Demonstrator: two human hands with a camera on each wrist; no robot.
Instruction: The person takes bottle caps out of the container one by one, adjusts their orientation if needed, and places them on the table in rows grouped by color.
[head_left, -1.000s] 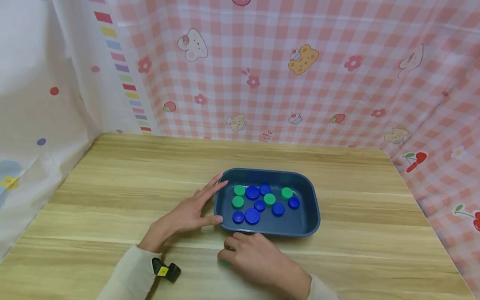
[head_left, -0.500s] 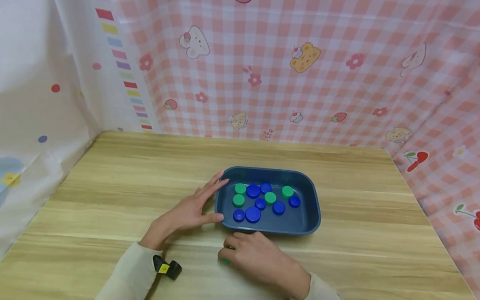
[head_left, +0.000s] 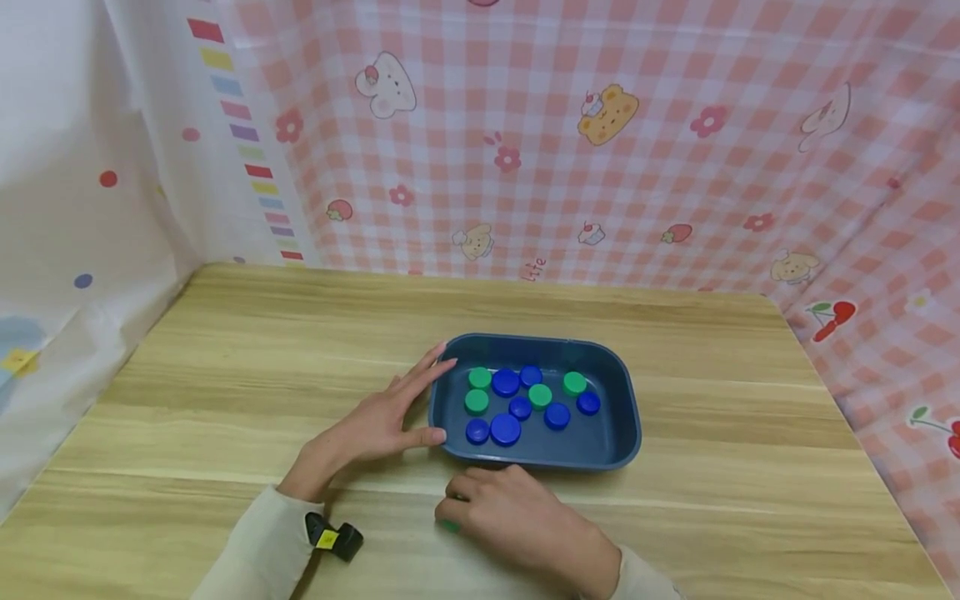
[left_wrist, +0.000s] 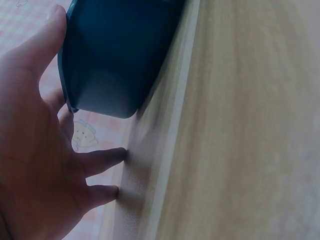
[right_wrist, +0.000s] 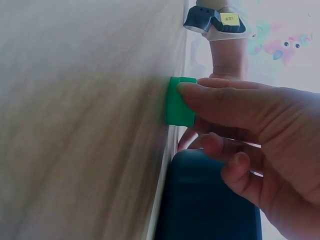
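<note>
A dark blue tray (head_left: 607, 437) stands on the table with several green caps (head_left: 539, 396) and blue caps (head_left: 506, 429) lying flat inside. My left hand (head_left: 375, 427) rests against its left end, thumb and fingers spread along the rim. In the left wrist view two lower fingers reach the tabletop beside the tray (left_wrist: 120, 55). In front of the tray, my right hand (head_left: 510, 512) pinches a green bottle cap (right_wrist: 181, 107) between thumb and fingers, at the tabletop. The head view shows just a sliver of that cap; the hand covers the rest.
The wood-grain table (head_left: 712, 500) extends around the tray on all sides. A pink checked cloth (head_left: 450, 150) hangs along the back and right, a white cloth (head_left: 67, 208) on the left. A small black device (head_left: 333, 537) sits on the left wrist.
Both hands, the tray and the caps keep their places. Only the head view has shifted slightly.
</note>
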